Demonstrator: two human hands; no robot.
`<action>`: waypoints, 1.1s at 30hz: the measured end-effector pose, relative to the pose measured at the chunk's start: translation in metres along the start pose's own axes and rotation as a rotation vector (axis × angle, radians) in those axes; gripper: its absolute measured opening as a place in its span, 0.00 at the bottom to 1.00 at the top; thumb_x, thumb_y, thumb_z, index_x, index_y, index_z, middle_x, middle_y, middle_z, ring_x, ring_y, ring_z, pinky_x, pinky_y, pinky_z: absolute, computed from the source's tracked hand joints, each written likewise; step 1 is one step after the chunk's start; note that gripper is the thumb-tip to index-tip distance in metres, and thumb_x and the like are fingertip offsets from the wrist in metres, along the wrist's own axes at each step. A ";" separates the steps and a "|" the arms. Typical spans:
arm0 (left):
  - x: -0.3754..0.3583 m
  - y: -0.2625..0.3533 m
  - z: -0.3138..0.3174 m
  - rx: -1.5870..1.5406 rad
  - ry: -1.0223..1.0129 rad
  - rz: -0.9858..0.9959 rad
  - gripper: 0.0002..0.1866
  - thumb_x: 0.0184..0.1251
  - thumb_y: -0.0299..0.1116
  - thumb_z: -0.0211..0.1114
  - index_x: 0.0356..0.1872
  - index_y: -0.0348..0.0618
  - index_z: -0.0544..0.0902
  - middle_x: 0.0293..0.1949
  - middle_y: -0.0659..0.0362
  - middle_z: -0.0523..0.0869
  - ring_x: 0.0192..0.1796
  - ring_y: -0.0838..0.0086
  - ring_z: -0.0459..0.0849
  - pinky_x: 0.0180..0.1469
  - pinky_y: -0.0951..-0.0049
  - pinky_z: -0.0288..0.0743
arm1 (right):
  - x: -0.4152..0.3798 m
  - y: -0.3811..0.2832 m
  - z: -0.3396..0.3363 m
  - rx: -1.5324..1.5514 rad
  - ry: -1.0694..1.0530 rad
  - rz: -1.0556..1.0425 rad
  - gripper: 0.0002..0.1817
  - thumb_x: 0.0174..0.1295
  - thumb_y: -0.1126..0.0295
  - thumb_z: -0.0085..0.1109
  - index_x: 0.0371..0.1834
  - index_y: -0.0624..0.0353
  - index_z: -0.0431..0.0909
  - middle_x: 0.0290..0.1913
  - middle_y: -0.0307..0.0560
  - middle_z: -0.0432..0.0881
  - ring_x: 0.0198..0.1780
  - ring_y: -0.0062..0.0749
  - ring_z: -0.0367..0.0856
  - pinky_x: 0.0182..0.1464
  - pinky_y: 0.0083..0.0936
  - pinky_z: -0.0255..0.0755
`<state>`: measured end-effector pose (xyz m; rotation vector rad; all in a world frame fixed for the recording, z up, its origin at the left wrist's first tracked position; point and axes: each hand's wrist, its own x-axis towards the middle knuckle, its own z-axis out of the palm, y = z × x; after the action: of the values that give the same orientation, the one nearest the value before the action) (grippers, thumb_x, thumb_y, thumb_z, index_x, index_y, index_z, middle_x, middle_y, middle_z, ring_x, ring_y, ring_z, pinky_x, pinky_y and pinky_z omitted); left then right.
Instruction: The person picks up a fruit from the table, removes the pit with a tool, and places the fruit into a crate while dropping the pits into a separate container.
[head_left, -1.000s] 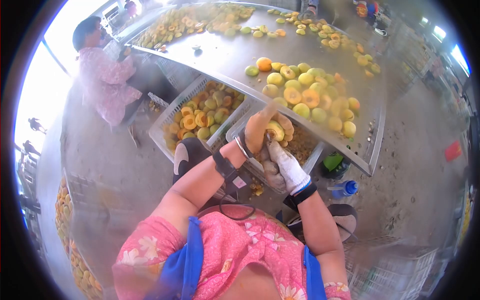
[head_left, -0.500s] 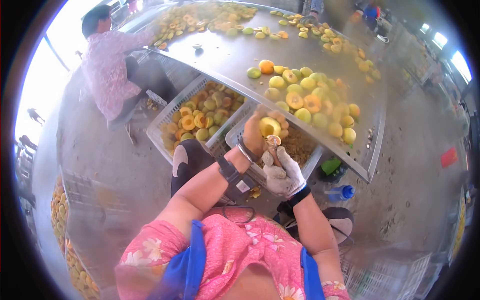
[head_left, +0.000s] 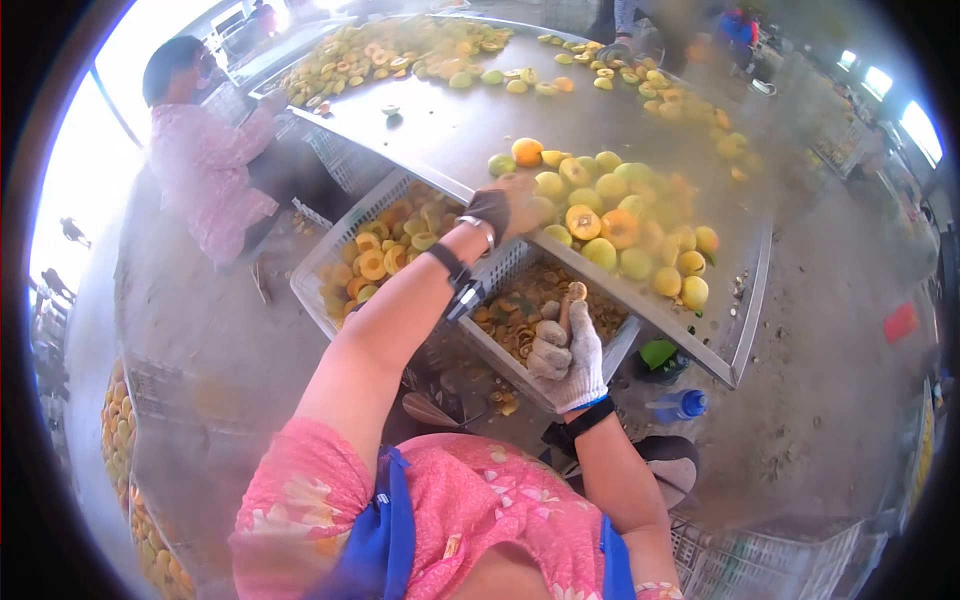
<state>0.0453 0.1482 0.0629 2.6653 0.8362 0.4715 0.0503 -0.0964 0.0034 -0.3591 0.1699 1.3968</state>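
Observation:
My left hand (head_left: 518, 205) reaches over the near edge of the metal table (head_left: 455, 130), right beside a pile of yellow-green and orange stone fruit (head_left: 612, 188) that look like apricots or peaches. Its fingers are blurred and partly hidden, so I cannot tell whether they grip a fruit. In a white glove, my right hand (head_left: 568, 355) is closed around a short brown tool (head_left: 577, 300) with a pale rounded end pointing up. That hand is above a grey crate (head_left: 515, 262) holding brown pits and scraps (head_left: 520, 315).
Left of it stands a white crate (head_left: 312, 270) with halved fruit (head_left: 372, 264). A blue-capped bottle (head_left: 685, 404) is on the floor at right. Across the table lie more fruit halves (head_left: 390, 50). A person in pink (head_left: 205, 160) sits at far left.
My left hand has moved up from the crate to the fruit pile on the table; the halved fruit it held is gone from view. My right hand stays low with the tool.

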 end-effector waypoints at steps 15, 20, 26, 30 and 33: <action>-0.011 0.007 0.024 -1.620 -0.250 -0.087 0.21 0.72 0.34 0.61 0.64 0.41 0.74 0.56 0.55 0.82 0.55 0.68 0.85 0.59 0.66 0.81 | 0.003 -0.024 -0.014 -0.311 0.136 -0.135 0.21 0.74 0.42 0.52 0.47 0.50 0.76 0.26 0.36 0.74 0.14 0.18 0.64 0.14 0.17 0.56; -0.055 0.007 0.033 -0.984 0.052 0.292 0.19 0.75 0.28 0.55 0.64 0.37 0.71 0.57 0.52 0.82 0.59 0.65 0.84 0.61 0.64 0.83 | -0.009 -0.009 0.008 -0.466 0.184 -0.151 0.19 0.72 0.44 0.56 0.47 0.46 0.76 0.26 0.35 0.75 0.14 0.19 0.64 0.14 0.17 0.56; -0.113 0.045 0.027 -0.858 0.170 0.288 0.18 0.78 0.29 0.53 0.64 0.34 0.71 0.58 0.48 0.82 0.59 0.66 0.83 0.59 0.65 0.83 | -0.022 -0.007 0.024 -0.958 0.208 -0.336 0.14 0.75 0.51 0.53 0.45 0.49 0.75 0.22 0.33 0.72 0.13 0.21 0.66 0.14 0.20 0.56; -0.110 0.040 0.071 -1.365 0.031 0.085 0.20 0.83 0.37 0.45 0.64 0.34 0.73 0.58 0.49 0.82 0.60 0.65 0.82 0.61 0.62 0.79 | -0.006 -0.007 0.002 -1.183 0.191 -0.568 0.14 0.77 0.56 0.52 0.50 0.54 0.76 0.25 0.34 0.74 0.19 0.21 0.69 0.19 0.22 0.62; -0.116 0.046 0.072 -1.354 0.056 0.090 0.21 0.81 0.40 0.48 0.63 0.34 0.74 0.55 0.50 0.82 0.57 0.64 0.81 0.61 0.63 0.76 | 0.003 -0.008 -0.010 -1.343 0.222 -0.756 0.18 0.77 0.57 0.52 0.55 0.60 0.77 0.33 0.39 0.79 0.31 0.23 0.76 0.32 0.23 0.69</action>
<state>0.0064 0.0298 -0.0094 1.4219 0.2003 0.7637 0.0599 -0.0983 -0.0060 -1.5043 -0.7122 0.5249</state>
